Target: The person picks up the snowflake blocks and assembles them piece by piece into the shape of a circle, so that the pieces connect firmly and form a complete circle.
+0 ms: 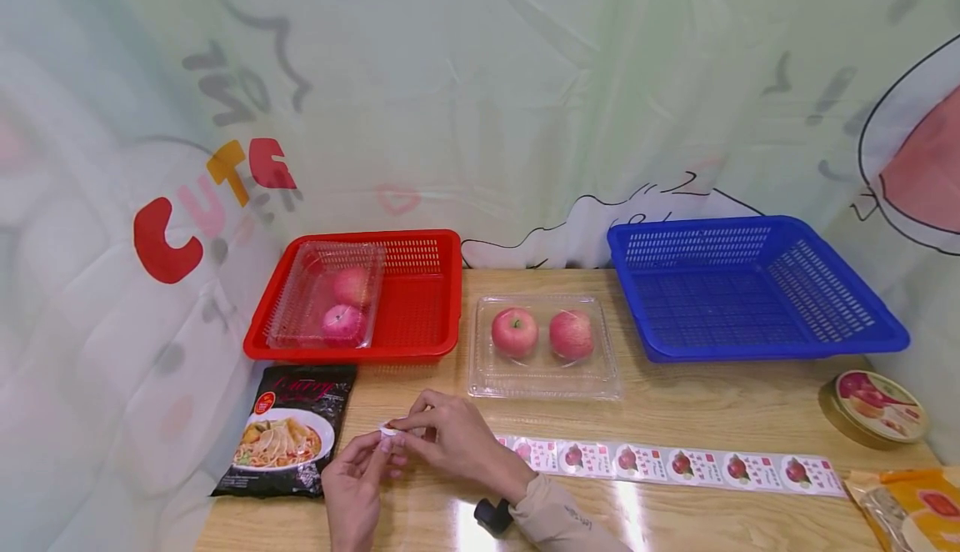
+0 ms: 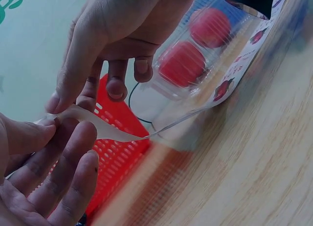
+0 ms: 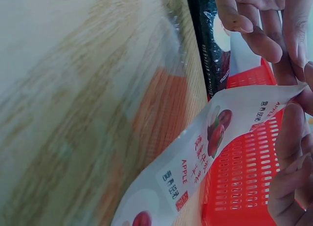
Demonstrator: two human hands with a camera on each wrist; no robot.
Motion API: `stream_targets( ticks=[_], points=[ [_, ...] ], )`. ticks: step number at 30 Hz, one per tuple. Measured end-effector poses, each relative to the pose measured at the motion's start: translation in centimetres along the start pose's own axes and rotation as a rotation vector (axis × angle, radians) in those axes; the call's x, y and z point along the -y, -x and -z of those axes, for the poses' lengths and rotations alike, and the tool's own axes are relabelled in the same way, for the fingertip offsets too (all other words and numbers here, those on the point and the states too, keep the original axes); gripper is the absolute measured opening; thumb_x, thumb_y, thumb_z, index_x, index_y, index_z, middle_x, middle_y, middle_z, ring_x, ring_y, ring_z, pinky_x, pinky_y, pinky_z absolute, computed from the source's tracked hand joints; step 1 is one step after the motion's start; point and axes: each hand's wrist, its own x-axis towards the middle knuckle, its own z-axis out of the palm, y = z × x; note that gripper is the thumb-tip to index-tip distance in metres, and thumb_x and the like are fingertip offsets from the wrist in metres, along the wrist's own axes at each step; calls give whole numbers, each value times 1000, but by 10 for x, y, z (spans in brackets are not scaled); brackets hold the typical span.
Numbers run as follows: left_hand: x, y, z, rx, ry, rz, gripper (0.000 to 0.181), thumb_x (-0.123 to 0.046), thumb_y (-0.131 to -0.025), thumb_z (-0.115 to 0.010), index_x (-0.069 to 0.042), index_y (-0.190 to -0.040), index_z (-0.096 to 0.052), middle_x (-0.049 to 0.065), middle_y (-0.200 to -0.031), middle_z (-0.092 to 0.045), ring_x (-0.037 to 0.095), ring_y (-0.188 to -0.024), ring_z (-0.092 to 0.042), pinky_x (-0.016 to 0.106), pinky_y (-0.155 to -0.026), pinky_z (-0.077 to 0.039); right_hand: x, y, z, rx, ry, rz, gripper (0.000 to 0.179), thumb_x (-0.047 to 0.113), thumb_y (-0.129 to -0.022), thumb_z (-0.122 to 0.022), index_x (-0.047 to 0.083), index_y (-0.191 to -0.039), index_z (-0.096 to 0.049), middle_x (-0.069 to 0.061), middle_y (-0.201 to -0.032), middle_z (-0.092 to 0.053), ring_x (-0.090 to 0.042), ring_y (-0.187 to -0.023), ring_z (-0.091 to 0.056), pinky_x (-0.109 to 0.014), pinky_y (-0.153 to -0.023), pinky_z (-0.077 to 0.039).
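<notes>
A long strip of apple label stickers [image 1: 667, 466] lies across the table, and its left end is lifted up between both hands. My left hand [image 1: 356, 477] pinches that raised end between thumb and fingers. Close beside it, my right hand [image 1: 457, 435] pinches the same end from the right. In the left wrist view the lifted strip [image 2: 105, 129] twists down towards the table. The right wrist view shows the printed face of the strip [image 3: 215, 133], with red apples and lettering. The fingertips hide the strip's very end.
Behind the hands sits a clear clamshell box [image 1: 543, 381] with two apples. A red basket [image 1: 416, 318] at back left holds another box of apples. At back right stands a blue basket [image 1: 712, 306]. A black noodle packet [image 1: 288, 431], a round tin [image 1: 881, 406] and an orange bag [image 1: 911, 506] flank the strip.
</notes>
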Motion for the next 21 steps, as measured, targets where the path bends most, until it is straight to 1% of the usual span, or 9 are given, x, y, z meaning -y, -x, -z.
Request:
stream_targets(
  ticks=[4,8,11,14,17,21],
  points=[
    [-1,0,-1,-3,-12,-5,15,12,-97,-66,22,-107,-65,0,-85,-80,12,-66,-76,27,-56,-62,0,0,1,-5,7,3,22,26,-95,-82,18,-115,-84,5,-92,-72,7,-66,-54,-4,-60,-38],
    [-1,1,-1,-10,-21,3,15,12,-97,-66,22,-107,-64,0,-84,-80,12,-65,-75,27,-56,-62,0,-1,0,-19,-4,-3,21,24,-95,-81,15,-114,-84,4,-91,-74,2,-67,-57,-5,-62,-39],
    [-1,1,-1,-14,-16,10,16,12,-97,-66,23,-108,-63,-1,-85,-80,12,-65,-76,27,-57,-62,0,-1,-1,-50,-21,8,17,21,-94,-83,12,-108,-84,2,-90,-76,1,-69,-62,-5,-63,-43],
    [0,2,-1,-15,-10,6,16,13,-97,-65,24,-108,-63,-1,-86,-80,12,-66,-76,27,-57,-62,-1,-1,-1,-86,-20,29,12,20,-91,-85,13,-99,-83,3,-88,-76,3,-70,-63,-5,-65,-46],
    [1,2,-1,-8,-5,-3,16,13,-97,-64,24,-108,-62,-2,-86,-80,11,-66,-76,27,-57,-62,-3,-1,-2,-117,10,59,9,20,-90,-86,14,-93,-81,5,-85,-75,4,-70,-61,-4,-66,-46],
    [1,2,-1,12,2,-21,19,12,-98,-64,27,-109,-60,-3,-89,-80,11,-66,-76,26,-57,-62,-5,-1,-2,-139,46,99,9,20,-89,-86,14,-89,-79,6,-83,-73,3,-70,-61,-3,-66,-43]
  ],
)
